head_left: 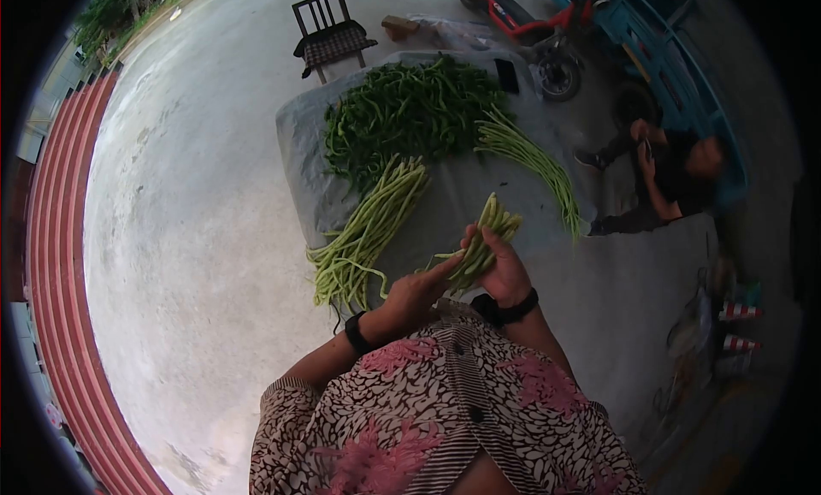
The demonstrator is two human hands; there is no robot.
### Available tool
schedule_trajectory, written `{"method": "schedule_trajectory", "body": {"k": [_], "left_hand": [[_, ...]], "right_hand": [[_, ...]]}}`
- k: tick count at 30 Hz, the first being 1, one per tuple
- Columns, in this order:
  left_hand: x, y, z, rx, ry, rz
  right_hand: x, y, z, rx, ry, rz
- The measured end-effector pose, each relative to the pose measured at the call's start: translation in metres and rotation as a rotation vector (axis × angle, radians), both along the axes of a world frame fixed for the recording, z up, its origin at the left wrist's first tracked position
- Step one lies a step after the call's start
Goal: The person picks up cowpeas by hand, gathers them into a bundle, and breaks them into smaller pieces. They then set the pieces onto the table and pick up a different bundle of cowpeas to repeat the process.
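Observation:
A bunch of green long beans (493, 230) is held upright in front of my body. My right hand (505, 274) wraps round it, thumb and fingers closed on the stalks. My left hand (416, 295) meets the same bunch from the left, its fingers pressed together against the lower beans; the fingertips are partly hidden. A larger pile of long beans (363, 230) lies left of my hands on the grey sheet (299, 153). Another loose bunch of long beans (534, 163) rests on the sheet's right side.
A heap of green peppers (410, 110) covers the sheet's far part, with a dark flat object (506, 76) beside it. A chair (332, 41) stands beyond. On the right are a seated person (676, 170), a red scooter (522, 20) and a blue cart (684, 67). Red steps (64, 238) run along the left.

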State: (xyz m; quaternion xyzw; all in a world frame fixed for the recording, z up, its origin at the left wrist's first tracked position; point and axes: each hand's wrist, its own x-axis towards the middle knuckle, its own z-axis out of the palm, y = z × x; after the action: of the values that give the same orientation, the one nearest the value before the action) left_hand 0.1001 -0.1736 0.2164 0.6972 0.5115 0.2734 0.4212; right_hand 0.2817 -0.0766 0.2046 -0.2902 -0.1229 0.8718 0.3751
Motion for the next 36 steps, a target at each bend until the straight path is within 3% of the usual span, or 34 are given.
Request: {"method": "schedule_trajectory", "body": {"k": [10,13,16,21,25,28,30,32,36], "left_hand": [[-0.005,0.001,-0.025,0.018,-0.223,0.066],[-0.016,-0.002,-0.065,-0.031,-0.153,0.123],[-0.037,-0.011,-0.112,-0.156,0.165,0.138],[-0.069,-0.042,-0.192,-0.345,0.331,0.223],[-0.104,-0.050,-0.220,-0.488,0.463,0.010],[-0.115,0.003,-0.210,-0.478,0.524,0.109],[-0.112,0.043,-0.215,-0.296,0.375,0.530],[-0.111,0.080,-0.207,-0.101,0.403,0.680],[-0.124,0.134,-0.269,-0.297,0.567,0.574]], "right_hand": [[0.004,0.001,0.003,0.118,-0.029,-0.102],[0.017,0.013,0.018,0.168,0.002,-0.199],[0.037,0.027,0.034,0.208,0.034,-0.268],[0.062,0.041,0.058,0.266,0.192,-0.316],[0.072,0.044,0.058,0.179,0.231,-0.309],[0.072,0.042,0.044,0.210,0.118,-0.269],[0.069,0.039,0.040,0.167,0.046,-0.258],[0.068,0.037,0.037,0.129,-0.020,-0.244],[0.069,0.038,0.036,0.112,-0.056,-0.198]]}}
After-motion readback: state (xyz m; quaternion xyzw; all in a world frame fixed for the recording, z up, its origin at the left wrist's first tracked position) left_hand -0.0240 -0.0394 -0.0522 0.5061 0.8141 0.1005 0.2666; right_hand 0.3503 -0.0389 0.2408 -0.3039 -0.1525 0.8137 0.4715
